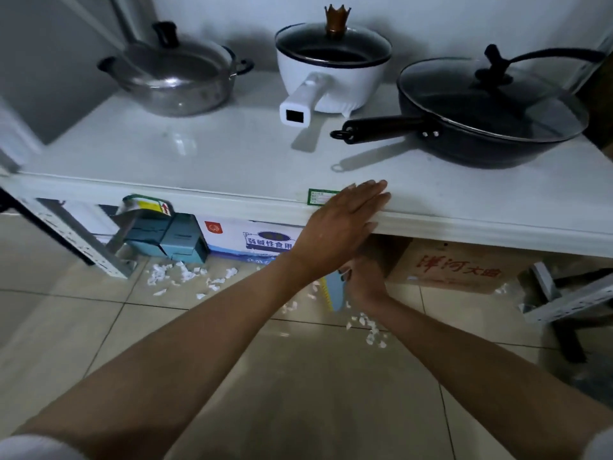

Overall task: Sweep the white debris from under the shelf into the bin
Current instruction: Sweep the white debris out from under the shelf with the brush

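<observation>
My left hand [341,227] lies flat, fingers [371,194] straight and together, pressing on the front edge of the white shelf [199,161], right beside a small green label [320,196]. Below it my right hand [365,282] is curled around a light blue tool [335,293] with a yellow toothed edge; most of it is hidden behind my left wrist, so I cannot tell exactly what it is. The white debris [373,330] is small torn, crumpled scraps scattered over the beige floor tiles: one loose trail lies just beside my right wrist, toward me, and a few bits sit near the blue tool. A thicker patch [179,275] lies well off to the left, by a teal box [166,237] and the shelf's metal leg [112,257]. Under the shelf stand a printed white box [258,240] and a brown carton [464,270]. On top sit a steel pot [172,78], a white pot [331,68] and a black pan [491,111].
</observation>
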`<state>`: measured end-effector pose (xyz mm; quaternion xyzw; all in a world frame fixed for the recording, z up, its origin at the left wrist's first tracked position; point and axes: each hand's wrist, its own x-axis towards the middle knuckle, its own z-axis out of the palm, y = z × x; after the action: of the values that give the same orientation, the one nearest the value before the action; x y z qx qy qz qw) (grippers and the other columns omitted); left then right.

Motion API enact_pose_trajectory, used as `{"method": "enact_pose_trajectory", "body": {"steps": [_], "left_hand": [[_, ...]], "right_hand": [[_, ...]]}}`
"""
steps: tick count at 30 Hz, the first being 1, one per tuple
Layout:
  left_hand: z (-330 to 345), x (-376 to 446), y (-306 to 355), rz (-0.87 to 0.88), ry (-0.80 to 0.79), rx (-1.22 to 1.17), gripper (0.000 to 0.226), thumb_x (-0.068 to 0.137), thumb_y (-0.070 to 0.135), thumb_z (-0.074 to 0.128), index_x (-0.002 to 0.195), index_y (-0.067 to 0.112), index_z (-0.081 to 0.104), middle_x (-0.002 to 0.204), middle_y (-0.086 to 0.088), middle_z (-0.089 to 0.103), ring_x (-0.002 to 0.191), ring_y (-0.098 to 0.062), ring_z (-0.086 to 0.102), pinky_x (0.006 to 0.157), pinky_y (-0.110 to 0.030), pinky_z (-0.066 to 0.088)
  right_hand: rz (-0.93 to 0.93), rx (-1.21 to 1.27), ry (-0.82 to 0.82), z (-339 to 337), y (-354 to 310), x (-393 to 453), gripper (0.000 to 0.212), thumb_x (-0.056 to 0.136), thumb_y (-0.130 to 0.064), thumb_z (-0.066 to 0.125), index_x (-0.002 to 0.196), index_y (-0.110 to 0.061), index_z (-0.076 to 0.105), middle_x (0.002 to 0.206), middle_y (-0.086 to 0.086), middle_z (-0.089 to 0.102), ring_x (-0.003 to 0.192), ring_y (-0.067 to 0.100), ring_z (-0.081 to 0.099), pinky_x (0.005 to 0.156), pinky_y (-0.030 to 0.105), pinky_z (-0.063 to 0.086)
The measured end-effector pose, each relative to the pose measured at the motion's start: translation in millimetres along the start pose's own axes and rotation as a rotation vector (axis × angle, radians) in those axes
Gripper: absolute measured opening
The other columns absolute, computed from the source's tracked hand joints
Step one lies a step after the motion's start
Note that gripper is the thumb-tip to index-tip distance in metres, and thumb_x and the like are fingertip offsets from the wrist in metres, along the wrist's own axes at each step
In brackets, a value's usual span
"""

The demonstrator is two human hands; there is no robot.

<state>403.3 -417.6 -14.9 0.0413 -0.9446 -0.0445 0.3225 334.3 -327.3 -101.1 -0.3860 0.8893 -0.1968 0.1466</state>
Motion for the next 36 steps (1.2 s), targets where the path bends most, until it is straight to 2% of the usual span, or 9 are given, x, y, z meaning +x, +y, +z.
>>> {"method": "enact_pose_trajectory", "body": {"steps": [4, 7, 9, 12, 19, 25, 30, 34, 36], "left_hand": [[-44, -35, -41, -0.154, 0.037, -0.012, 0.044, 0.097, 0.018, 0.048, 0.14, 0.009, 0.048, 0.152, -0.006, 0.042, 0.14, -0.019, 0.04, 0.12, -0.032, 0.029], [-78, -64, -81, -0.267, 0.065, 0.007, 0.042, 0.099, 0.018, 0.044, 0.14, 0.009, 0.048, 0.152, -0.007, 0.042, 0.141, -0.019, 0.039, 0.121, -0.034, 0.027], [-98, -82, -109, -0.335, 0.093, 0.044, 0.041, 0.098, 0.012, 0.049, 0.139, 0.008, 0.049, 0.15, -0.007, 0.044, 0.141, -0.02, 0.04, 0.121, -0.036, 0.028], [-126, -106, -146, -0.44, 0.093, 0.11, 0.041, 0.098, 0.011, 0.05, 0.139, 0.008, 0.049, 0.15, -0.007, 0.044, 0.14, -0.021, 0.041, 0.12, -0.039, 0.03], [-169, -145, -217, -0.609, 0.088, 0.215, 0.038, 0.103, 0.022, 0.041, 0.137, 0.011, 0.051, 0.145, -0.008, 0.051, 0.133, -0.024, 0.049, 0.119, -0.036, 0.032], [-165, -172, -250, -0.621, 0.086, 0.146, 0.034, 0.103, 0.029, 0.04, 0.128, 0.018, 0.062, 0.137, 0.0, 0.06, 0.129, -0.015, 0.054, 0.116, -0.026, 0.03], [-157, -178, -260, -0.565, 0.199, 0.126, 0.032, 0.101, 0.029, 0.046, 0.122, 0.017, 0.067, 0.13, -0.001, 0.065, 0.124, -0.016, 0.058, 0.108, -0.03, 0.042], [-150, -183, -268, -0.491, 0.222, 0.151, 0.032, 0.101, 0.027, 0.046, 0.124, 0.016, 0.066, 0.132, -0.001, 0.064, 0.126, -0.016, 0.057, 0.109, -0.036, 0.042], [-149, -186, -273, -0.457, 0.216, 0.175, 0.034, 0.101, 0.027, 0.046, 0.127, 0.016, 0.064, 0.134, -0.002, 0.062, 0.129, -0.017, 0.055, 0.111, -0.037, 0.04]], "right_hand": [[0.003, 0.09, 0.004, 28, -44, 6, 0.025, 0.085, 0.0, 0.054, 0.104, -0.003, 0.071, 0.11, 0.017, 0.069, 0.108, 0.03, 0.062, 0.09, 0.031, 0.047], [-0.043, 0.083, -0.031, 47, -83, 6, 0.024, 0.082, -0.001, 0.056, 0.085, -0.019, 0.072, 0.098, 0.011, 0.067, 0.104, 0.021, 0.062, 0.082, 0.028, 0.044], [-0.083, 0.07, -0.045, 59, -107, 4, 0.028, 0.082, -0.001, 0.053, 0.093, -0.014, 0.075, 0.102, 0.011, 0.071, 0.103, 0.026, 0.065, 0.081, 0.03, 0.048], [-0.202, -0.003, -0.056, 79, -142, 4, 0.023, 0.083, -0.001, 0.048, 0.09, -0.006, 0.07, 0.098, 0.015, 0.072, 0.098, 0.03, 0.066, 0.074, 0.032, 0.047], [-0.231, -0.086, -0.098, 129, -204, 21, 0.018, 0.09, -0.001, 0.053, 0.106, 0.001, 0.062, 0.11, 0.019, 0.069, 0.105, 0.031, 0.065, 0.086, 0.039, 0.053], [-0.014, 0.294, -0.186, 196, -242, 39, 0.03, 0.078, -0.008, 0.075, 0.105, 0.0, 0.063, 0.108, 0.016, 0.071, 0.101, 0.029, 0.069, 0.086, 0.041, 0.058], [0.155, 0.585, -0.269, 235, -261, 49, 0.014, 0.084, -0.004, 0.061, 0.092, 0.005, 0.069, 0.097, 0.023, 0.071, 0.091, 0.036, 0.07, 0.08, 0.047, 0.059], [0.228, 0.582, -0.281, 267, -281, 57, 0.024, 0.07, -0.011, 0.077, 0.088, 0.004, 0.072, 0.094, 0.017, 0.075, 0.087, 0.028, 0.074, 0.074, 0.038, 0.062], [0.242, 0.591, -0.316, 271, -293, 59, 0.026, 0.07, -0.009, 0.079, 0.092, 0.005, 0.073, 0.095, 0.016, 0.076, 0.087, 0.02, 0.073, 0.072, 0.027, 0.06]]}}
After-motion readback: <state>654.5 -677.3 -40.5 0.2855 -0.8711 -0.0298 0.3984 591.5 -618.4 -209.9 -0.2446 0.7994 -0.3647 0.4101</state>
